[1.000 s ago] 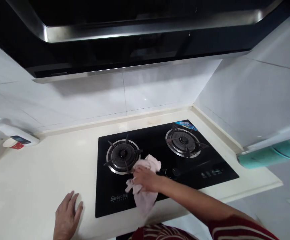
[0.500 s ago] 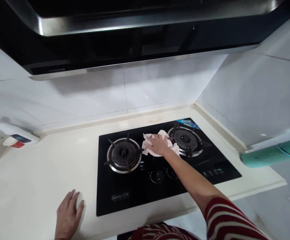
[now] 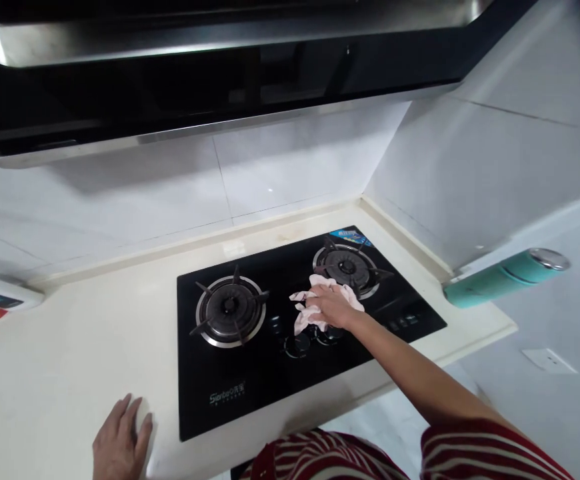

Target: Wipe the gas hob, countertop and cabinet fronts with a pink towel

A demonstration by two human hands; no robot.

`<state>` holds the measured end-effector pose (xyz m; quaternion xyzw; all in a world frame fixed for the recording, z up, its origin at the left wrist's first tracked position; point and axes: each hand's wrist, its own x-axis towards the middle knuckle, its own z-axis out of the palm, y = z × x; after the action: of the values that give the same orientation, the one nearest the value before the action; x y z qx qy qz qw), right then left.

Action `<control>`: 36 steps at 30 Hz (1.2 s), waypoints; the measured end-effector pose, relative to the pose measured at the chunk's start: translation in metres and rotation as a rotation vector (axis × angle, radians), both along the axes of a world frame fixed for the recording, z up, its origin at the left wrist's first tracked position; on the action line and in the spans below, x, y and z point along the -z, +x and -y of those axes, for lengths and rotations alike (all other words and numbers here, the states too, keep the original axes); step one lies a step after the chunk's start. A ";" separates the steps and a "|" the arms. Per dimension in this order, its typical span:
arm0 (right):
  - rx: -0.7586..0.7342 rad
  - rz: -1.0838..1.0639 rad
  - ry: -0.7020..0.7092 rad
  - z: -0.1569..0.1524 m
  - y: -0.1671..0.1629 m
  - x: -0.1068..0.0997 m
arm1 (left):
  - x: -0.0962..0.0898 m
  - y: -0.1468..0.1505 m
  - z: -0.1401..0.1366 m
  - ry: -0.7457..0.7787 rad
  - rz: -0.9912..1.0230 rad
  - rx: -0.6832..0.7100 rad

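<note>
My right hand [image 3: 331, 304] grips a pale pink cloth [image 3: 304, 320] that lies bunched under its fingers. Both are over the black glass gas hob [image 3: 250, 380], just in front of the right burner [image 3: 347, 267] and above the two knobs [image 3: 297, 345], one of which the cloth partly covers. The left burner [image 3: 229, 307] stands to the cloth's left with its pan support on it. On the cream countertop [image 3: 85, 340], left of the hob, my left hand [image 3: 123, 440] rests with its fingers stretched out, holding nothing.
A black range hood [image 3: 210, 87] hangs low over the back of the hob. At the right end of the counter is a teal flask [image 3: 505, 277]. A white bottle [image 3: 10, 293] sits at the far left. Tiled walls [image 3: 290, 173] close off the back and right.
My right hand has drawn the cloth from between the burners toward the front, near the knobs. The camera view has turned right. My left hand stays on the counter.
</note>
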<state>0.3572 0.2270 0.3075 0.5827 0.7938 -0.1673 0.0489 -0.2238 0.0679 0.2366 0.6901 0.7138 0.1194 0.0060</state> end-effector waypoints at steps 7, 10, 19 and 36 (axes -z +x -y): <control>0.091 0.052 0.071 0.019 0.011 0.007 | -0.003 0.003 -0.002 0.002 0.020 -0.004; 0.131 0.066 0.106 0.026 0.010 0.012 | -0.003 0.004 -0.002 -0.011 0.021 -0.008; 0.470 0.194 0.157 0.070 0.027 0.028 | -0.009 0.009 -0.002 -0.034 0.015 -0.007; 1.187 0.072 0.260 0.101 0.160 0.022 | -0.010 0.011 -0.006 -0.063 -0.035 -0.025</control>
<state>0.5171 0.1261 0.2859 0.9322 0.3452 -0.0480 -0.0976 -0.2124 0.0736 0.2468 0.6825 0.7258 0.0847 0.0138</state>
